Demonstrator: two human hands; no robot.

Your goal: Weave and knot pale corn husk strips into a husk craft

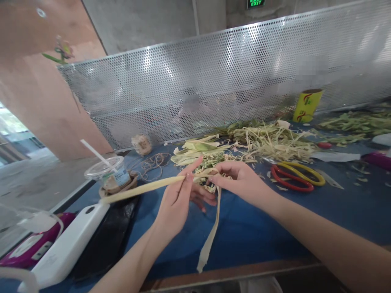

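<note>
Near the middle of the blue table, my left hand (180, 197) pinches a long pale husk strip (143, 189) between its fingers, and the strip's free part stretches left towards the drink cup. My right hand (236, 179) is closed on the husk just to the right, where the strands cross. A second pale strip end (210, 244) hangs down towards the table's front edge. Between and behind both hands lies a braided husk piece (211, 162), partly hidden by the fingers.
Scissors with red and yellow handles (291, 183) lie at the right. Husk piles (275, 140) and a yellow tube (308, 106) stand behind. A plastic cup (114, 175), twine (155, 162), white power bank (67, 244) and black phone (105, 240) are at the left. A perforated metal screen (189, 81) borders the back.
</note>
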